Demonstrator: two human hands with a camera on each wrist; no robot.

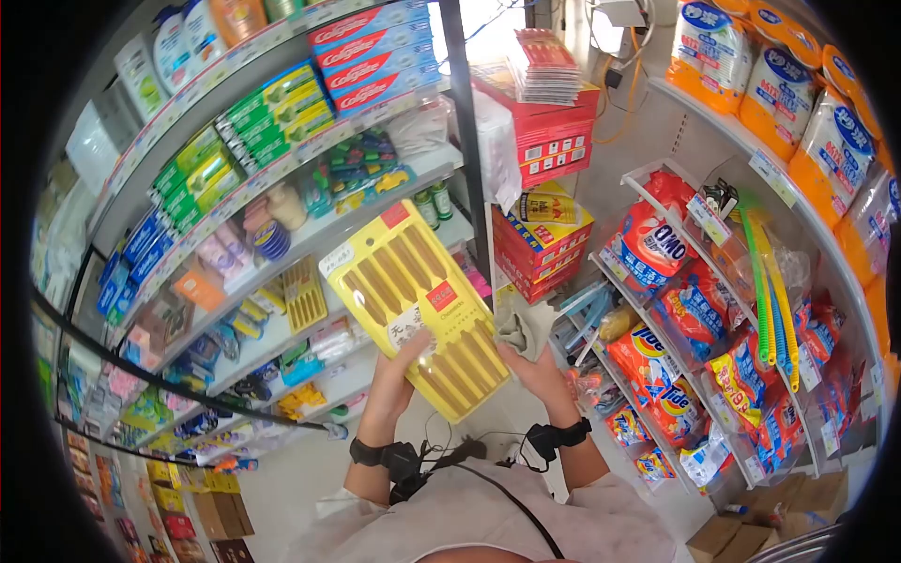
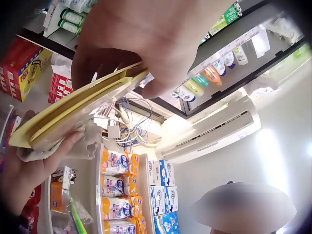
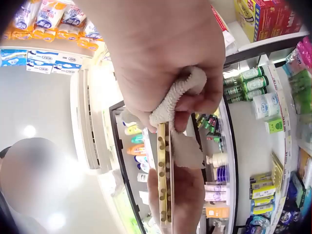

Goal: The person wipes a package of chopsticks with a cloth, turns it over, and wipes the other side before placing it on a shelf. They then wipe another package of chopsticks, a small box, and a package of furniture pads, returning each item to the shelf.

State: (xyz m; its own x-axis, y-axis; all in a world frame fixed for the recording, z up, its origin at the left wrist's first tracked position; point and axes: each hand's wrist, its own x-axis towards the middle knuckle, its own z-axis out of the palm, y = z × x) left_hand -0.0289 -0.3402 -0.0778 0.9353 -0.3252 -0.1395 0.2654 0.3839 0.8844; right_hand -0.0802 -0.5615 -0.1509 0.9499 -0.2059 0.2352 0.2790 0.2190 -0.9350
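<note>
A yellow package of chopsticks (image 1: 427, 319) is held tilted in front of the chest, its labelled face up in the head view. The left hand (image 1: 399, 371) grips its lower left edge, thumb on the face. At the opposite edge the right hand (image 1: 533, 368) pinches the package together with a crumpled pale cloth (image 1: 516, 336). In the left wrist view the left hand (image 2: 141, 44) holds the package (image 2: 73, 107) edge-on. The right wrist view shows the cloth (image 3: 178, 97) bunched in the right hand (image 3: 165, 63), against the package's end (image 3: 165, 175).
Shelves (image 1: 282, 141) of toothpaste, soap and bottles stand at the left. Detergent bags (image 1: 657, 375) and orange paper packs (image 1: 779, 94) fill racks at the right. Red boxes (image 1: 549, 141) are stacked ahead. Cardboard boxes (image 1: 741, 535) lie at the lower right.
</note>
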